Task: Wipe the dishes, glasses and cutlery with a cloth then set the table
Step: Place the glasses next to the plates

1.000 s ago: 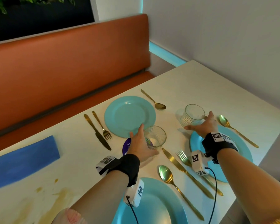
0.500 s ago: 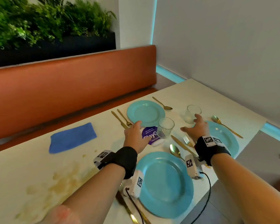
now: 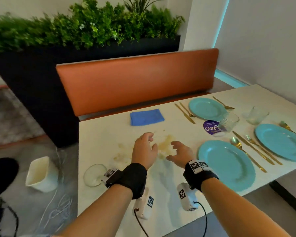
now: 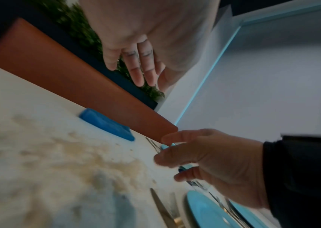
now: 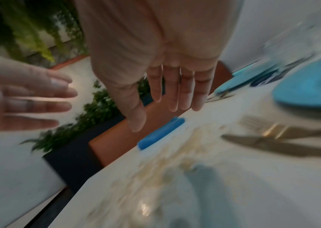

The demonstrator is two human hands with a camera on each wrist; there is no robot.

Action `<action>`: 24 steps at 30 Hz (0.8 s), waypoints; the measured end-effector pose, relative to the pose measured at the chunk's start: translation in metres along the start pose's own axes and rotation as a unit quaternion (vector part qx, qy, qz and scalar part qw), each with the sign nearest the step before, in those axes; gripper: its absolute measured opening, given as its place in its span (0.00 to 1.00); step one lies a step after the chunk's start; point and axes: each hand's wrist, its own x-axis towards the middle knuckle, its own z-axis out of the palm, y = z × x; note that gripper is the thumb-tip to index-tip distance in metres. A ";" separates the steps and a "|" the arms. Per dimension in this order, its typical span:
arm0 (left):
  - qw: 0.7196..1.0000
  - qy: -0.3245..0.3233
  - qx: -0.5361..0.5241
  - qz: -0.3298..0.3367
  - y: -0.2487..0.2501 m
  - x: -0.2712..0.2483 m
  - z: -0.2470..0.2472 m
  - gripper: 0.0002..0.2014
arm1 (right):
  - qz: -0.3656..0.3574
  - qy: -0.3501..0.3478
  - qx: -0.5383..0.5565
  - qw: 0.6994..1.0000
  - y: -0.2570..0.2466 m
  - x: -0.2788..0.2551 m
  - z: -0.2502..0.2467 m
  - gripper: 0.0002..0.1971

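Both hands hover empty over a yellowish stain [image 3: 166,144] in the middle of the white table [image 3: 109,137]. My left hand [image 3: 146,144] and my right hand [image 3: 177,151] are side by side, fingers relaxed and slightly bent. The folded blue cloth [image 3: 146,117] lies beyond them near the table's far edge, untouched; it also shows in the left wrist view as the cloth [image 4: 107,125] and in the right wrist view as the cloth [image 5: 161,132]. To the right lie three teal plates [image 3: 226,165], two glasses [image 3: 228,122] and gold cutlery [image 3: 251,147].
Another glass [image 3: 94,175] stands at the table's left edge beside my left wrist. A purple coaster [image 3: 209,128] lies by the nearer glass. An orange bench [image 3: 137,82] runs behind the table. A white container [image 3: 41,175] and cables sit on the floor at left.
Both hands have drawn back from the two glasses and moved left across the table. They now hang over the stain, and the view has swung left with them.
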 end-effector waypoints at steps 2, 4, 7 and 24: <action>0.999 0.030 0.004 -0.019 -0.017 -0.007 -0.022 0.19 | -0.032 -0.044 -0.019 0.998 -0.022 -0.006 0.031 0.36; 0.998 0.054 0.012 -0.031 -0.031 -0.012 -0.043 0.18 | -0.056 -0.084 -0.026 0.995 -0.041 -0.011 0.060 0.38; 0.995 0.083 0.026 -0.042 -0.049 -0.018 -0.071 0.18 | -0.086 -0.138 -0.052 0.985 -0.066 -0.021 0.100 0.41; 0.993 0.054 0.098 -0.034 -0.098 -0.039 -0.099 0.17 | -0.177 -0.149 -0.062 0.971 -0.114 -0.028 0.206 0.32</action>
